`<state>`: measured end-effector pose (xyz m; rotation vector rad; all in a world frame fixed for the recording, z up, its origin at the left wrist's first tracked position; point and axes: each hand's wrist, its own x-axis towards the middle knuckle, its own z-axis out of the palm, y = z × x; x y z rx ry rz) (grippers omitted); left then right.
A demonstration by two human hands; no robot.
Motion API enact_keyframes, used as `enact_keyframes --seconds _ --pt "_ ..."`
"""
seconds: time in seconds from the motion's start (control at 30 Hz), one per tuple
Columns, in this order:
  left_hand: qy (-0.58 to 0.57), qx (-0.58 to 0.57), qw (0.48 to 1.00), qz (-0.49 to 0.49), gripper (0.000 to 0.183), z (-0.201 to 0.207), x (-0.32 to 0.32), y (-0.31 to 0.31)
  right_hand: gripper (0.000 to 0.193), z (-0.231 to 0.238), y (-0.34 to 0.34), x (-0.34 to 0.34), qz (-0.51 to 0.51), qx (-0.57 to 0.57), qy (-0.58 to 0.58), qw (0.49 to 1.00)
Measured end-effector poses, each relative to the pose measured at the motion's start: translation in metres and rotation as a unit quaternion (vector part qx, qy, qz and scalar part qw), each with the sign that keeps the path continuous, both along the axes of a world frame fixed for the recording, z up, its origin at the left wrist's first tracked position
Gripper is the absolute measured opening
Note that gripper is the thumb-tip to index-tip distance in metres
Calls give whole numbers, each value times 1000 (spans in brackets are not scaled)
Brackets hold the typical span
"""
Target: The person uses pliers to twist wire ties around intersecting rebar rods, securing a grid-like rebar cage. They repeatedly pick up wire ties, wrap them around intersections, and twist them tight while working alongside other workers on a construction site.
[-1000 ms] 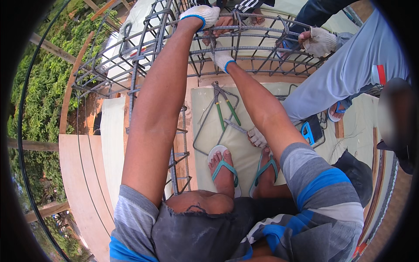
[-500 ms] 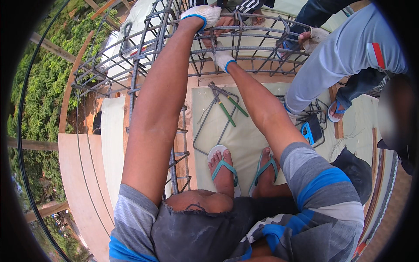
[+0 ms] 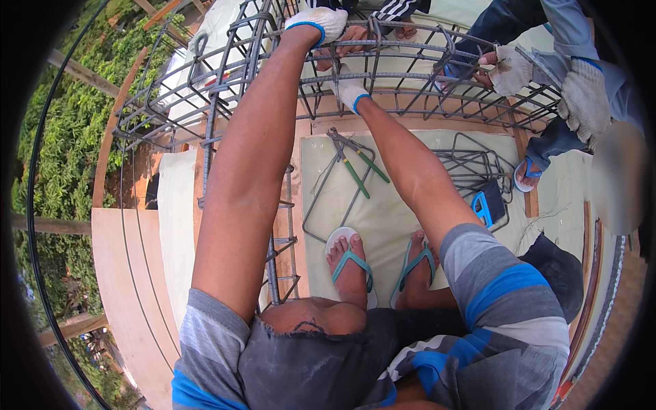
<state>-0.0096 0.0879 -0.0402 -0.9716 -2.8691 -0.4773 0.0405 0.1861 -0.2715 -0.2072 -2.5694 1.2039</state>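
Note:
A long cage of ribbed steel rebar (image 3: 410, 92) with stirrups runs across the far side. My left hand (image 3: 318, 25), in a white knit glove with a blue cuff, is closed at the cage's upper bars. Lower and to its right, my right hand (image 3: 350, 89), gloved alike, is closed at a stirrup beside a lower bar; its fingertips are partly hidden. A co-worker's bare hands (image 3: 354, 41) touch the bars between and beyond mine. Green-handled end-cutting pincers (image 3: 352, 160) lie open on the pale sheet near my feet, over a bent rebar stirrup (image 3: 311, 205).
Bent stirrups (image 3: 471, 160) are piled at right, by a blue-handled tool (image 3: 482, 208). Another co-worker's gloved hands (image 3: 512, 70) are at the cage's right end. A narrower rebar cage (image 3: 272, 263) runs beside my left leg. Plywood (image 3: 123, 266) borders a drop to trees at left.
The co-worker at right has moved back from the stirrup pile, uncovering it, and now has both gloved hands at the cage's right end. My own hands have hardly moved.

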Motion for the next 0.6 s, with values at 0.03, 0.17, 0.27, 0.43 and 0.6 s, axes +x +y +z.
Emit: enact_keyframes --seconds 0.03,0.17,0.27,0.43,0.6 --pt "-1 2 1000 6 65 -2 -1 -5 45 1 -7 0 -1 -4 -18 1000" --pt "-40 -9 999 14 65 0 2 -15 47 4 -17 3 -2 22 -56 998" --pt "-32 -1 999 9 67 6 11 -15 46 4 -15 3 -11 15 -56 998" --pt "-75 -30 996 24 61 16 19 -17 47 1 -17 3 -7 3 -46 999" --pt "-53 5 999 3 61 5 2 -4 47 -15 0 -10 -8 42 -32 999"
